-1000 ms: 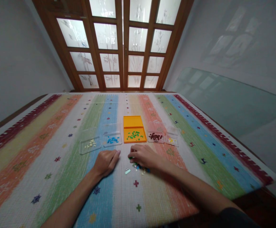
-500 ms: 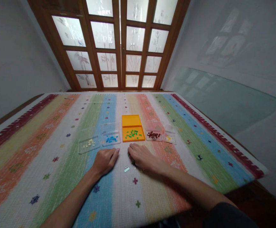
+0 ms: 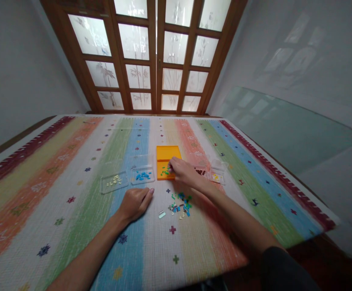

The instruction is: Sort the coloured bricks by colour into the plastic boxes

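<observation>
Two bare hands are all I have here. My left hand (image 3: 136,202) rests on the striped cloth (image 3: 81,214), fingers curled in, thumb laid against them. My right hand (image 3: 180,169) is over the orange box (image 3: 167,152), fingertips pointing down; whether they pinch a piece I can't tell. Green pieces (image 3: 164,171) show just left of those fingertips; the hand hides the box's right part. It also blocks some of the dark brown pieces (image 3: 200,172) to its right, with yellow pieces (image 3: 217,177) past them. Ahead of my left hand are blue pieces (image 3: 143,176) in a clear box (image 3: 133,180), and farther left, pale pieces (image 3: 115,180) in another. Between my left hand and right forearm lies a loose mixed heap (image 3: 180,208), a pale ribbed piece (image 3: 162,216) beside it.
</observation>
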Tool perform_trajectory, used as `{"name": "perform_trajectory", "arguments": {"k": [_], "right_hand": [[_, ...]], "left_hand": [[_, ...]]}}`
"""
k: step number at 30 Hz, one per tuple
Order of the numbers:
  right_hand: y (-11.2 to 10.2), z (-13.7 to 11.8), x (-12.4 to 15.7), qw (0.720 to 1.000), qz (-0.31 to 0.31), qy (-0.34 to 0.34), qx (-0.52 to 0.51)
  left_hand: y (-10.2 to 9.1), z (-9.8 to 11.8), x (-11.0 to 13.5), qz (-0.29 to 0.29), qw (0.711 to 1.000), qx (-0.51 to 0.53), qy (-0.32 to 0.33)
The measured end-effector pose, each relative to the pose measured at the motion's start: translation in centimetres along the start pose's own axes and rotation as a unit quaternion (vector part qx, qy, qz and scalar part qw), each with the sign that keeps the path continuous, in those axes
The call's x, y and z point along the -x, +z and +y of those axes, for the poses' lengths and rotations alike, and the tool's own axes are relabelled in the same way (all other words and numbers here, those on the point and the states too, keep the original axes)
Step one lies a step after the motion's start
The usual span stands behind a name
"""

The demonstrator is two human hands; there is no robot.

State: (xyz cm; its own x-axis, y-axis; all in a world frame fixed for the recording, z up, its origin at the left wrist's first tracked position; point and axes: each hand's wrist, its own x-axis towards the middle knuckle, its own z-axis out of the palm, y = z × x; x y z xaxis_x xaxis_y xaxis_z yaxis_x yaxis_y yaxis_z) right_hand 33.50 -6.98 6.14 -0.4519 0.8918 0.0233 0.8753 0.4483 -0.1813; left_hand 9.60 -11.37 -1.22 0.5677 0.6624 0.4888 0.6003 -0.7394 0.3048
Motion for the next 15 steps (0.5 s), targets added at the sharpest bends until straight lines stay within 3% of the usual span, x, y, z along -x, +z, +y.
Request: {"name": "perform_trajectory", "arguments": {"k": [6, 15], "right_hand": [[0.4, 1.0, -4.0, 0.998, -0.016, -0.002, 0.053], [2.2, 0.7, -4.4, 0.995, -0.042, -0.007, 0.094]], "left_hand": [[0.1, 0.0, 0.0, -0.012, 0.999, 0.026, -0.023], [0.3, 0.0, 0.0, -0.002, 1.000, 0.011, -0.007]]}}
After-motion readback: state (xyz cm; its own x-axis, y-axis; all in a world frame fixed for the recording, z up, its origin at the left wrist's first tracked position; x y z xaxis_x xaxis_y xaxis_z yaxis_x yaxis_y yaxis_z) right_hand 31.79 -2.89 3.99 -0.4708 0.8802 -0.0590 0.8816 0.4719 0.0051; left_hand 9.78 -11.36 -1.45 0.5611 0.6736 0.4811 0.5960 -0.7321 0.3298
